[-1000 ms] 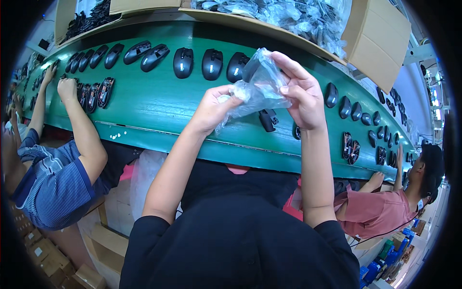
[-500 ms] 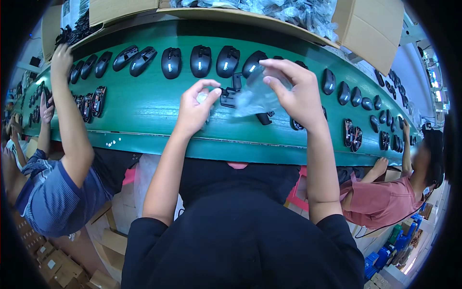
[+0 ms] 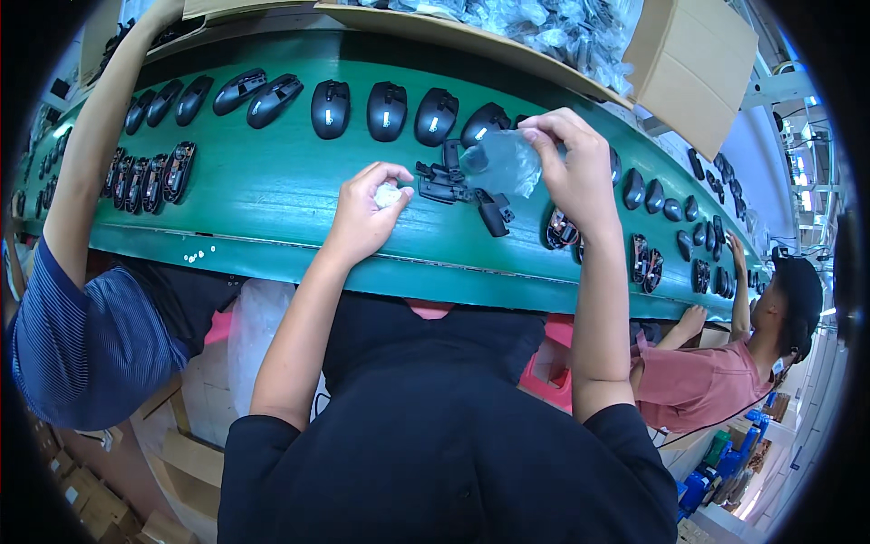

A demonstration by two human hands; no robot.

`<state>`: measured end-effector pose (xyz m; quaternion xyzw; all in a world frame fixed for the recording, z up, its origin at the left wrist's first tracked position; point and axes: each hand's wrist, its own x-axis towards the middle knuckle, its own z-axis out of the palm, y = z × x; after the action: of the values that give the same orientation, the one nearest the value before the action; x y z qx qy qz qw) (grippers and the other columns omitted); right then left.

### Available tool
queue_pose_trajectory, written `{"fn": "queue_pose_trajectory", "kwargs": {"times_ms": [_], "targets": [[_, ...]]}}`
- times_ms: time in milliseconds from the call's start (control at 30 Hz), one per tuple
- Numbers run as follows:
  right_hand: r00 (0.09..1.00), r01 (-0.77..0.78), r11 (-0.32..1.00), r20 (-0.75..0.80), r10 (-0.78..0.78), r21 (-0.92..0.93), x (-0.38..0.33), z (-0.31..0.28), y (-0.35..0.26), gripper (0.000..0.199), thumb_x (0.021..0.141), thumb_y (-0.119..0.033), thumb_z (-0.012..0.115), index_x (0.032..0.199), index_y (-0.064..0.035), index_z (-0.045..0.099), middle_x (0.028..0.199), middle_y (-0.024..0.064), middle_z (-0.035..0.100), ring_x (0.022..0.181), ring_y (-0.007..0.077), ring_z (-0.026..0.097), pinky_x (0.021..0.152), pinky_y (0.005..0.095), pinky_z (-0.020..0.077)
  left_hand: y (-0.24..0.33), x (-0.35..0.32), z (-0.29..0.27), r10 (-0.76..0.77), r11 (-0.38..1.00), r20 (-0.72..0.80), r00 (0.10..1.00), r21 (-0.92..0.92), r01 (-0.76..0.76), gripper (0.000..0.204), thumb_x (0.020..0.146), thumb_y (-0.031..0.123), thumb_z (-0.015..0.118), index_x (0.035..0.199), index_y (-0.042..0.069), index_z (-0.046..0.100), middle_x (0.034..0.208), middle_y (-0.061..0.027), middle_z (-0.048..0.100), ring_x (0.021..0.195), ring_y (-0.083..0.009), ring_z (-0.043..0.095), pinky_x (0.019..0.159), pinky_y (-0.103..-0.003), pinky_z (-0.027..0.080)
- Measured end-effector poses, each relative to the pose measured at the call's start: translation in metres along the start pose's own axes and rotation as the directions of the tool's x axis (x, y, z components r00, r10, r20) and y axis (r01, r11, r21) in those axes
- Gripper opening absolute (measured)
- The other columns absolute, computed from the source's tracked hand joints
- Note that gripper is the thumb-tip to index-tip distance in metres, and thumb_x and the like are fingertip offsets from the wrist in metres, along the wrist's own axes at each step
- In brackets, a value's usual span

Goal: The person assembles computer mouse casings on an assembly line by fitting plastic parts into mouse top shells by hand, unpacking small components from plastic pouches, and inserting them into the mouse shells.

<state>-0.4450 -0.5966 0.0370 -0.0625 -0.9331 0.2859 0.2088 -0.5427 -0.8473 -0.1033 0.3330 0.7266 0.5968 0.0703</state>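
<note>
My right hand (image 3: 580,177) pinches a clear plastic bag (image 3: 504,165) by its upper corner, and the bag hangs over the green work surface (image 3: 299,195). In my left hand (image 3: 356,218) the fingers curl around a crumpled whitish wad of plastic (image 3: 387,195). Between the two hands lie several loose black plastic parts (image 3: 444,188), one of them a curved piece (image 3: 495,214) closer to me. Just beyond them is a row of black computer mouse shells (image 3: 387,112). My right wrist partly hides an opened mouse base (image 3: 559,228).
A cardboard box (image 3: 693,68) full of bagged parts stands behind the work surface. Opened mouse bases (image 3: 152,179) sit at the left, with more mice (image 3: 654,195) at the right. A striped-sleeved person (image 3: 100,340) reaches across on the left; a person in pink (image 3: 693,381) works at the right.
The bag in my right hand has lifted away from the black parts, uncovering them. My left hand has drawn slightly back from them. The left neighbour's arm reaches farther forward.
</note>
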Motion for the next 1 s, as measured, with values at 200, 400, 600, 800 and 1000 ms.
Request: {"fn": "queue_pose_trajectory", "kwargs": {"times_ms": [200, 400, 600, 800, 1000], "targets": [[0.984, -0.108, 0.992, -0.137, 0.117, 0.068, -0.01, -0.003, -0.011, 0.007, 0.096, -0.005, 0.07, 0.099, 0.0, 0.071, 0.093, 0.016, 0.072, 0.078, 0.0308, 0.07, 0.072, 0.0347, 0.0553, 0.015, -0.005, -0.001, -0.184, 0.965, -0.053, 0.981, -0.199, 0.17, 0.021, 0.097, 0.009, 0.074, 0.116, 0.002, 0.068, 0.094, -0.0059, 0.068, 0.081, -0.0121, 0.062, 0.074, -0.028, 0.051], [0.92, 0.392, 0.916, -0.06, -0.388, 0.086, -0.06, 0.088, -0.043, 0.013, 0.088, -0.005, 0.078, 0.099, -0.0015, 0.073, 0.095, 0.0124, 0.075, 0.093, 0.0304, 0.072, 0.085, 0.0393, 0.0572, 0.069, -0.022, 0.036, -0.477, 0.559, 0.028, 0.878, -0.761, 0.328, 0.045, 0.113, 0.041, 0.051, 0.131, 0.001, 0.061, 0.11, -0.0062, 0.066, 0.09, -0.0112, 0.063, 0.079, -0.025, 0.051], [0.977, -0.076, 0.996, -0.204, 0.066, -0.04, -0.109, 0.074, 0.008, 0.03, 0.083, -0.012, 0.083, 0.109, -0.0009, 0.072, 0.103, 0.0157, 0.073, 0.098, 0.0354, 0.068, 0.088, 0.0438, 0.0549, 0.054, -0.03, -0.002, -0.557, 0.545, 0.082, 0.826, -0.715, 0.438, 0.037, 0.111, 0.029, 0.056, 0.08, 0.011, 0.046, 0.082, -0.0061, 0.056, 0.066, -0.0157, 0.051, 0.061, -0.031, 0.044], [0.984, -0.144, 0.983, -0.118, 0.13, -0.112, -0.134, 0.062, 0.029, 0.035, 0.084, -0.008, 0.079, 0.116, 0.003, 0.07, 0.101, 0.0182, 0.072, 0.093, 0.0366, 0.067, 0.086, 0.0455, 0.0539, 0.084, -0.003, 0.003, -0.434, 0.723, 0.217, 0.874, -0.495, 0.482, 0.049, 0.11, 0.033, 0.058, 0.072, 0.012, 0.035, 0.077, -0.005, 0.048, 0.063, -0.0149, 0.047, 0.058, -0.029, 0.04], [0.982, -0.174, 0.93, -0.012, 0.188, 0.323, -0.155, 0.033, 0.026, 0.038, 0.086, -0.001, 0.075, 0.123, 0.0018, 0.068, 0.104, 0.0199, 0.072, 0.095, 0.0369, 0.069, 0.086, 0.0447, 0.055, 0.082, 0.076, 0.059, -0.187, 0.805, 0.473, 0.861, -0.429, 0.41, 0.055, 0.111, 0.044, 0.053, 0.071, 0.006, 0.048, 0.067, -0.0025, 0.044, 0.055, -0.015, 0.036, 0.053, -0.036, 0.032]]}}
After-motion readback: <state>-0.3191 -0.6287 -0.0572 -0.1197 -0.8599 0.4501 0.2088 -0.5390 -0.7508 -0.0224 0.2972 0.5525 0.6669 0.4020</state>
